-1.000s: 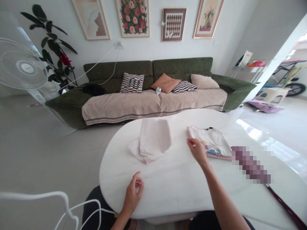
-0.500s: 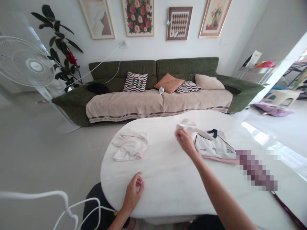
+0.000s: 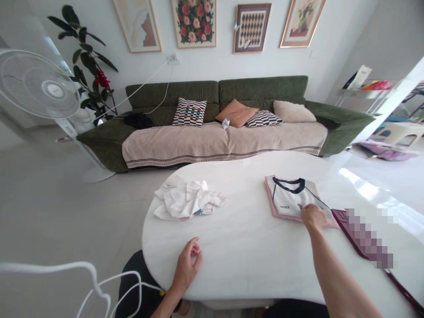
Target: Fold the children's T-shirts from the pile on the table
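Observation:
My right hand [image 3: 313, 215] is on the lower part of a folded white jersey [image 3: 289, 199] with a dark navy collar, its fingers closed on the cloth; the fingertips are partly hidden. Beneath the jersey, pink cloth [image 3: 273, 207] shows along the left and front edges. To the left lies a crumpled heap of white clothing [image 3: 185, 198], with a small blue print at its front. My left hand [image 3: 188, 263] rests on the table's near left side, holding nothing, its fingers loosely curled and the thumb apart.
The white table [image 3: 245, 260] has a rounded left end. A dark red strapped item [image 3: 356, 243], partly pixelated, lies right of the jersey. Behind are a green sofa [image 3: 185, 92] with cushions and a white fan [image 3: 54, 90]. A white cable [image 3: 66, 266] loops at lower left.
My right hand has let go of the white cloth, now on the left heap, and moved right onto the jersey. My left hand stays in place on the table.

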Demonstrator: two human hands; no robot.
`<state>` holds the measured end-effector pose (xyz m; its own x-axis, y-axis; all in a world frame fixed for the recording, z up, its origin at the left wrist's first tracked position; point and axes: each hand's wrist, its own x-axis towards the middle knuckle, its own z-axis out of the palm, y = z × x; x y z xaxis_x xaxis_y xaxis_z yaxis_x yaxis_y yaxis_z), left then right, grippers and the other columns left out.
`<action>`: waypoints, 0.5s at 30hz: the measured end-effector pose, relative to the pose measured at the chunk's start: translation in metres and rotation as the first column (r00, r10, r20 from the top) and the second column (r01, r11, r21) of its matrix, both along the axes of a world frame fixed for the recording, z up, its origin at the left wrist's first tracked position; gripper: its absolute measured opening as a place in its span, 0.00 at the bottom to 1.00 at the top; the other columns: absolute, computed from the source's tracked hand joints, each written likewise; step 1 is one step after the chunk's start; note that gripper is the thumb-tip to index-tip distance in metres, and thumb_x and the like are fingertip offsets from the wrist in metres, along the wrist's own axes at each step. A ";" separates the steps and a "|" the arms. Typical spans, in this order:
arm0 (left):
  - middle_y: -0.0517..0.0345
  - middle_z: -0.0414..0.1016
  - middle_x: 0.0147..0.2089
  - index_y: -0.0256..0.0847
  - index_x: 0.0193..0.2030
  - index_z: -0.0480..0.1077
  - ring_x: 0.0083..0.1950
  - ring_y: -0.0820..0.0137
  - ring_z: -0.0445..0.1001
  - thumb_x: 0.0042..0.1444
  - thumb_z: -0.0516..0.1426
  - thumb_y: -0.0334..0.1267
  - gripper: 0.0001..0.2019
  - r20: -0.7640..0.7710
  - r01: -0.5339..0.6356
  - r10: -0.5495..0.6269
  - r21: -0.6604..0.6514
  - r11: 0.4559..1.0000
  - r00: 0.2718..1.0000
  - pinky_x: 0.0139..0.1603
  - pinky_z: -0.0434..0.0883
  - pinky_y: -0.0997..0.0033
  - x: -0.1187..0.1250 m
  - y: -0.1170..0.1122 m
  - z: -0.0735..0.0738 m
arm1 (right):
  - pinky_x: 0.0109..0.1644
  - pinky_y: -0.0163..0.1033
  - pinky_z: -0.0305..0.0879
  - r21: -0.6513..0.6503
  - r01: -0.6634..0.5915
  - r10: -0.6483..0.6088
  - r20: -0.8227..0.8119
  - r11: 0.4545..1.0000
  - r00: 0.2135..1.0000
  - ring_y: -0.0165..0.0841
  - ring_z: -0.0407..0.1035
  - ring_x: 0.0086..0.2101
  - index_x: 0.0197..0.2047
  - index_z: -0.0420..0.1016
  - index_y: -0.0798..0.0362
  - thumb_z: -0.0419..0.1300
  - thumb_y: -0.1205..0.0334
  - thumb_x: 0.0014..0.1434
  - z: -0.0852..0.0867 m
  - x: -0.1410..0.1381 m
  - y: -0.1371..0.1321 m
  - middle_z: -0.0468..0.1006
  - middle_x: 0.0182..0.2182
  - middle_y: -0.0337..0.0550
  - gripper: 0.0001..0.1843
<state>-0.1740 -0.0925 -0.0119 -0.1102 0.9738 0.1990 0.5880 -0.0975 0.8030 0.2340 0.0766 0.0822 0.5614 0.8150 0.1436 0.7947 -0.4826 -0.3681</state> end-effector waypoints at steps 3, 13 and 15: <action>0.57 0.68 0.35 0.37 0.49 0.61 0.33 0.72 0.69 0.54 0.51 0.38 0.16 0.000 -0.007 0.007 0.004 1.000 1.000 0.40 0.69 0.70 0.001 0.000 0.002 | 0.35 0.42 0.61 0.152 -0.196 0.199 -0.001 0.969 0.980 0.38 0.66 0.36 0.36 0.70 0.60 0.42 0.65 0.55 0.008 -0.054 0.022 0.70 0.37 0.57 0.17; 0.57 0.69 0.35 0.37 0.50 0.60 0.34 0.72 0.70 0.55 0.50 0.38 0.16 -0.002 0.002 -0.002 0.002 1.000 1.000 0.39 0.69 0.70 -0.001 0.001 -0.001 | 0.38 0.41 0.64 0.147 -0.356 0.368 -0.057 0.923 0.928 0.37 0.69 0.35 0.40 0.72 0.57 0.48 0.59 0.54 -0.018 -0.081 0.010 0.73 0.37 0.53 0.16; 0.56 0.69 0.35 0.37 0.50 0.61 0.34 0.72 0.70 0.55 0.50 0.38 0.16 -0.010 0.007 -0.007 0.005 1.000 1.000 0.39 0.69 0.70 -0.001 0.001 -0.003 | 0.38 0.51 0.63 0.068 -0.110 0.115 -0.070 0.992 0.991 0.49 0.68 0.38 0.40 0.70 0.68 0.45 0.62 0.54 -0.028 -0.031 -0.001 0.69 0.39 0.69 0.20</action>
